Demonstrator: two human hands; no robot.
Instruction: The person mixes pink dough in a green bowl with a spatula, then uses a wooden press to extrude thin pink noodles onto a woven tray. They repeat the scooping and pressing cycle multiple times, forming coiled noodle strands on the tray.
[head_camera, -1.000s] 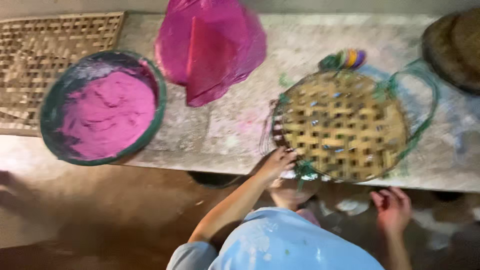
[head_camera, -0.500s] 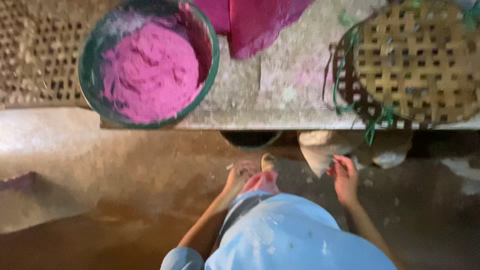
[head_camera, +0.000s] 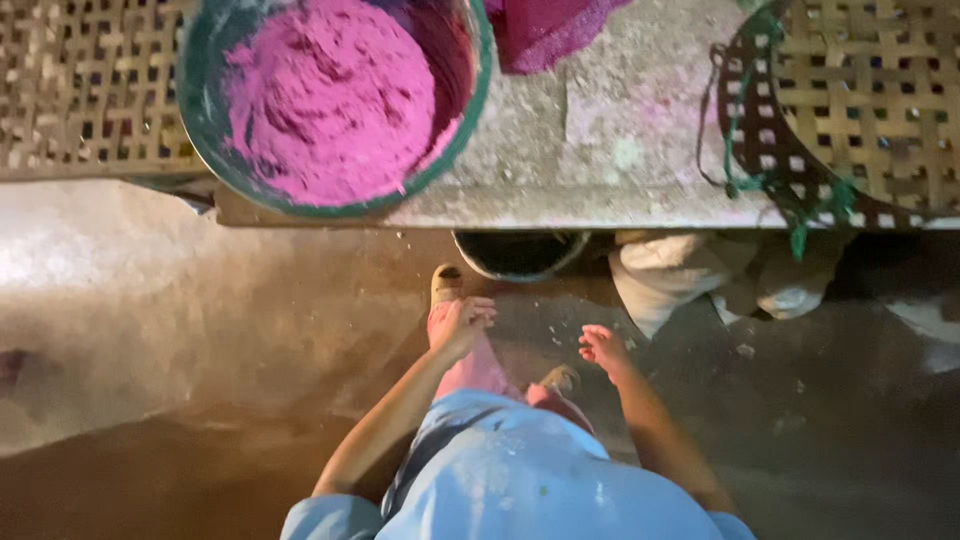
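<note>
Closest to us, our light blue shirt (head_camera: 520, 480) fills the bottom of the view and hides most of our legs. Our left hand (head_camera: 460, 325) hangs low in front of us with the fingers loosely curled and nothing in them; our right hand (head_camera: 605, 350) hangs apart from it, its fingers half open and relaxed, also holding nothing. Below the hands we make out one sandal toe (head_camera: 445, 285) on the dusty floor (head_camera: 200, 330); the other foot is mostly hidden.

Just past our feet, a dark round bucket (head_camera: 520, 255) sits under the table edge, only its near rim showing. Beside it slumps a whitish sack (head_camera: 720, 280), partly tucked under the table; we see no label on it.

On the stained concrete table (head_camera: 600, 130), the green-rimmed basin (head_camera: 335, 100), the nearest vessel to our left hand, is heaped with coarse pink powder (head_camera: 330, 90), and its far side is cut off by the top edge. A pink bag (head_camera: 550, 30) behind it is mostly cropped. A round woven tray (head_camera: 850, 100) with green cord (head_camera: 770, 180) runs off to the right, and a flat woven lattice (head_camera: 80, 90) runs off to the left.
</note>
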